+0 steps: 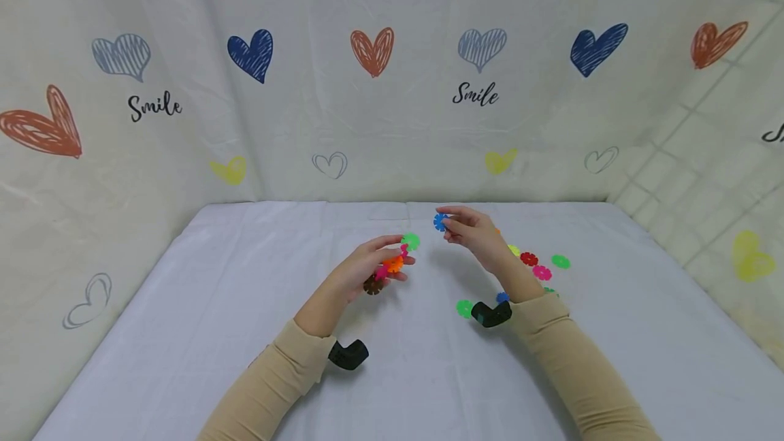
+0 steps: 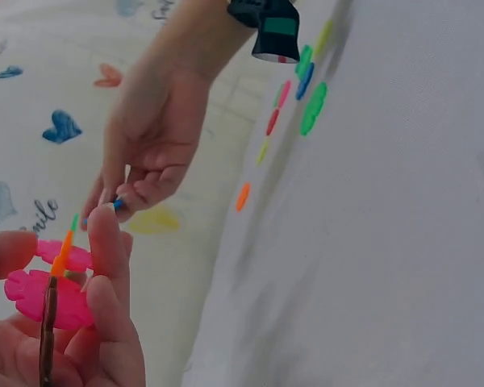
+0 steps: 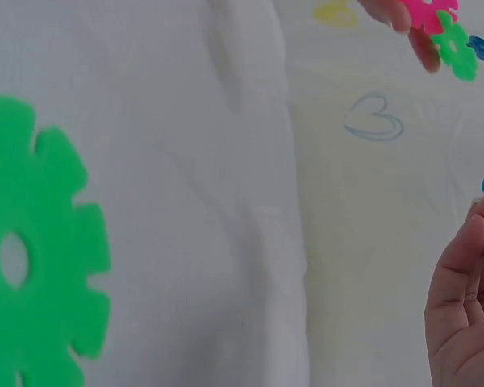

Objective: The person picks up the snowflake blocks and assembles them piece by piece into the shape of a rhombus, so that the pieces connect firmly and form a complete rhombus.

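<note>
My left hand (image 1: 355, 271) holds a chain of notched plastic discs slotted into each other. A brown disc (image 1: 372, 285) is at the near end, then pink and orange discs (image 1: 395, 264), with a green disc (image 1: 411, 241) at the far end. In the left wrist view, thumb and fingers pinch the pink discs (image 2: 52, 298) and the brown one stands edge-on. Up and to the right, my right hand (image 1: 484, 240) pinches a single blue disc (image 1: 439, 222) between thumb and fingertips, apart from the chain. Both hands are raised above the table.
Loose discs lie on the white-clothed table (image 1: 416, 386) under and beyond the right forearm: red (image 1: 529, 259), pink (image 1: 542, 272), green (image 1: 561, 261) and others. Another green disc (image 1: 465, 309) lies near the right wrist's black camera (image 1: 492, 314). A printed curtain (image 1: 410, 135) hangs behind.
</note>
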`<state>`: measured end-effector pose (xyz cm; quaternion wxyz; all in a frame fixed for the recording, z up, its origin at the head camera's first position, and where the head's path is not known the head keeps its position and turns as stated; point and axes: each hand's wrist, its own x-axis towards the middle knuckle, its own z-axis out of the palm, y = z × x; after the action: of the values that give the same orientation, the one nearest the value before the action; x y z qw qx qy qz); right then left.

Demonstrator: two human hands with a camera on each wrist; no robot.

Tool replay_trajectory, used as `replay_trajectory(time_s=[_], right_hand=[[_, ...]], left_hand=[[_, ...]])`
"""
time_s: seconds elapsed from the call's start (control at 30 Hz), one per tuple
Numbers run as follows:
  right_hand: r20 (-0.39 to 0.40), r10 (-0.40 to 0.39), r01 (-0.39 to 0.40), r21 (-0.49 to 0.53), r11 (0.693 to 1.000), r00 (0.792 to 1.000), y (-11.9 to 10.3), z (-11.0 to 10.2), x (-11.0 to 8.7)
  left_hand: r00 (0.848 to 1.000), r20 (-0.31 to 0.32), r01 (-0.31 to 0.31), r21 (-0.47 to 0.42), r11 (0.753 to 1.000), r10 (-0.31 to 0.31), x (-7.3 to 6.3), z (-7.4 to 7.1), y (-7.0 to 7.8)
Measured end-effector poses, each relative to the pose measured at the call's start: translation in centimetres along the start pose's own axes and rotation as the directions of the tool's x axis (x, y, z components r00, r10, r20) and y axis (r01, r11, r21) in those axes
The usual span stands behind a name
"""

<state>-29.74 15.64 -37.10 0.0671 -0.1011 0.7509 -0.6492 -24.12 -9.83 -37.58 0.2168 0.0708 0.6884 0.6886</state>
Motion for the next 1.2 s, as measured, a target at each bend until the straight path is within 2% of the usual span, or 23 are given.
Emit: replay_trajectory(time_s=[0.17, 0.27, 0.5, 0.6, 0.7, 0.8, 0.97, 1.2], right_hand=[[0.041, -0.022, 0.02, 0.042, 0.999, 0.999, -0.1, 1.2, 0.0], [0.059, -0.024, 0.02, 0.075, 0.997, 0.998, -0.1, 1.7, 0.1], [0.076, -0.036, 0.028, 0.106, 0.994, 0.996, 0.1, 2.6, -0.2], [0.09, -0.058, 0.048, 0.109, 0.993, 0.994, 0.0, 2.8, -0.5], [0.104, -0.085, 0.073, 0.108, 0.991, 0.991, -0.1, 2.9, -0.6], [0.116, -0.099, 0.086, 0.112, 0.99, 0.988, -0.1, 3.0, -0.6], [0.159, -0.106, 0.087, 0.119, 0.989, 0.982, -0.1, 3.3, -0.8], [0.198, -0.132, 0.115, 0.097, 0.989, 0.971, -0.1, 3.4, -1.1]], left_hand=[[1.0, 0.016, -0.024, 0.092, 0.996, 0.023, -0.3, 0.2, 0.2], [0.999, 0.002, -0.04, 0.152, 0.987, 0.041, -0.5, 0.4, 0.4], [0.988, -0.034, -0.139, 0.264, 0.955, 0.153, -0.7, 1.1, 0.4], [0.982, -0.047, -0.16, 0.302, 0.94, 0.182, -0.8, 1.3, 0.3], [0.978, -0.084, -0.151, 0.359, 0.921, 0.193, -0.8, 1.3, 0.3], [0.969, -0.11, -0.157, 0.426, 0.891, 0.223, -0.8, 1.2, 0.2], [0.954, -0.121, -0.18, 0.502, 0.846, 0.275, -0.8, 1.2, 0.2], [0.942, -0.131, -0.192, 0.548, 0.814, 0.31, -1.0, 1.4, 0.3]])
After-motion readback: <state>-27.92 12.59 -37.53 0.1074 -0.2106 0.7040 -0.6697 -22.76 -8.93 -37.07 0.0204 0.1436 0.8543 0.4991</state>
